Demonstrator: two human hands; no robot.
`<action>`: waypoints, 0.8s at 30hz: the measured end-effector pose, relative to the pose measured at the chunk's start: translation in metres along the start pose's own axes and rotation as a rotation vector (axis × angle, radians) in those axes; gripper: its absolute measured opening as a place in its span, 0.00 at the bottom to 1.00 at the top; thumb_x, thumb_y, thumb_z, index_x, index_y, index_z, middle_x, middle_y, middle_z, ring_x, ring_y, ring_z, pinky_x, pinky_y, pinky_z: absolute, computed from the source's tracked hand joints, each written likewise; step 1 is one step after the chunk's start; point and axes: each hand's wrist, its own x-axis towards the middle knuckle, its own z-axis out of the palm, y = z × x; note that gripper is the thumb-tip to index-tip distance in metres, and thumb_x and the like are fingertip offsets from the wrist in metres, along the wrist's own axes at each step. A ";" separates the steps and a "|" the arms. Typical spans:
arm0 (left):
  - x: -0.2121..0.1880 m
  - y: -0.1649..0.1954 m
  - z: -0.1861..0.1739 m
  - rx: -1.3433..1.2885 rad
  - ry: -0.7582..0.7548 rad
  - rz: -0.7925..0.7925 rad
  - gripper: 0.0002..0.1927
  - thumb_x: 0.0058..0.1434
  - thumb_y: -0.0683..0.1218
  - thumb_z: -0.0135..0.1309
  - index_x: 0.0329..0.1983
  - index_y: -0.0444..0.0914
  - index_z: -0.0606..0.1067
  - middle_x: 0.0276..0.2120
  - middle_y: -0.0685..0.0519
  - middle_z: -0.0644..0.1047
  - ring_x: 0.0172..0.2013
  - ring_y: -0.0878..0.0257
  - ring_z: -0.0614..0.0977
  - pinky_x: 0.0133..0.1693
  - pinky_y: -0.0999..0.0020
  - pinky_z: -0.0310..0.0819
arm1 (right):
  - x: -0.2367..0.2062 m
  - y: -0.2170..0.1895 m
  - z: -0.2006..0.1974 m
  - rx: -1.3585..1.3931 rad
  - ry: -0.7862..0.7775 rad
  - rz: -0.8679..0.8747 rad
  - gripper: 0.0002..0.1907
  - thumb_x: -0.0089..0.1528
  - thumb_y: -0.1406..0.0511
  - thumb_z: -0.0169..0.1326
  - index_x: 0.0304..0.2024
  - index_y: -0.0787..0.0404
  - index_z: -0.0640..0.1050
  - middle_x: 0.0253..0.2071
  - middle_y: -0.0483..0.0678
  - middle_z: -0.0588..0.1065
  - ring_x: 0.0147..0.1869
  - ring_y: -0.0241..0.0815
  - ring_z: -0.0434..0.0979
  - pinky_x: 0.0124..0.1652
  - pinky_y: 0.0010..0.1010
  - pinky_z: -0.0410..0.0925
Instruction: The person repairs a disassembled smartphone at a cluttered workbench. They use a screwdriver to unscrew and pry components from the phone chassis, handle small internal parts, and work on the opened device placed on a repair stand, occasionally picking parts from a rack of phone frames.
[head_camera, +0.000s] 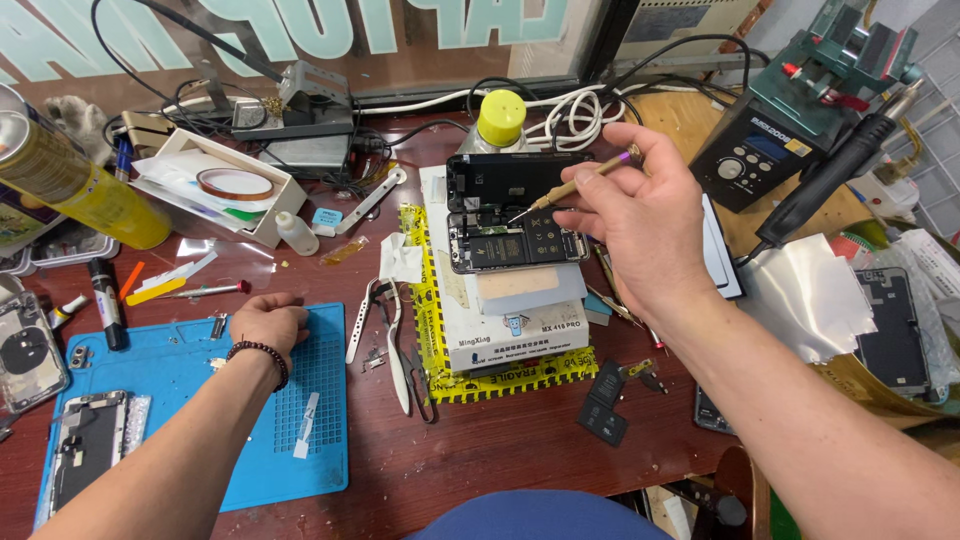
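On a cluttered workbench, right-hand fingers pinch a screwdriver over the opened phone; left hand curled empty.

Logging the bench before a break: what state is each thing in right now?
Opened phone: back off, insides exposed, lying on a stack of boxes.
Screwdriver: held in right hand, tip at the phone.
Left hand: closed, resting on blue mat.
Yellow-capped bottle: capped, upright.
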 end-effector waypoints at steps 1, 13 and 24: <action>0.000 0.000 0.000 0.014 0.004 0.012 0.14 0.56 0.33 0.59 0.46 0.36 0.79 0.44 0.51 0.82 0.38 0.61 0.82 0.36 0.67 0.80 | -0.001 -0.002 0.005 -0.004 -0.016 -0.012 0.23 0.66 0.74 0.52 0.63 0.65 0.64 0.46 0.55 0.78 0.45 0.41 0.82 0.41 0.32 0.79; -0.008 -0.001 0.000 0.300 0.093 0.210 0.09 0.62 0.42 0.55 0.44 0.37 0.80 0.40 0.45 0.83 0.40 0.55 0.84 0.45 0.59 0.77 | -0.026 -0.018 0.057 -0.279 -0.293 -0.138 0.22 0.66 0.73 0.54 0.62 0.65 0.67 0.44 0.52 0.80 0.47 0.35 0.82 0.40 0.26 0.79; -0.006 0.002 -0.017 0.075 -0.026 0.005 0.09 0.60 0.37 0.56 0.43 0.36 0.78 0.37 0.51 0.83 0.31 0.61 0.83 0.31 0.65 0.80 | -0.046 -0.012 0.100 -0.487 -0.500 0.014 0.29 0.64 0.70 0.53 0.67 0.57 0.64 0.36 0.48 0.80 0.37 0.32 0.82 0.35 0.25 0.77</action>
